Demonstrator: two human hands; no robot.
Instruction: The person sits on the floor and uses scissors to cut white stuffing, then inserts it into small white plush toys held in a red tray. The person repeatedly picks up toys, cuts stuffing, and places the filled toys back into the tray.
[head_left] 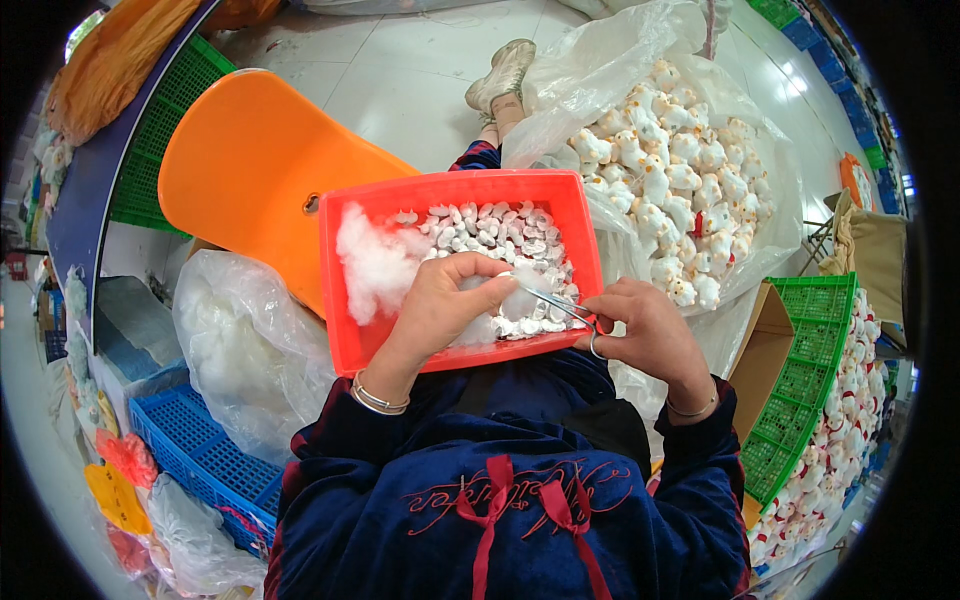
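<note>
My right hand (640, 325) grips slim metal forceps (560, 303) by their ring handles, with the jaws pointing left. At their tip, my left hand (450, 305) pinches a small white piece (510, 276), partly hidden by the fingers. Both hands are over a red plastic tray (455, 357) on my lap. Inside it, a fluffy wad of white stuffing (372, 262) fills the left side, with more fluff under my hands. Many small white pieces (500, 225) lie across the middle and right.
A clear bag of small white plush toys (680, 180) stands front right. An orange chair (260, 170) is at left, near a bag of white stuffing (235, 340) and a blue crate (210, 450). To the right stands a green crate (805, 370) beside more toys.
</note>
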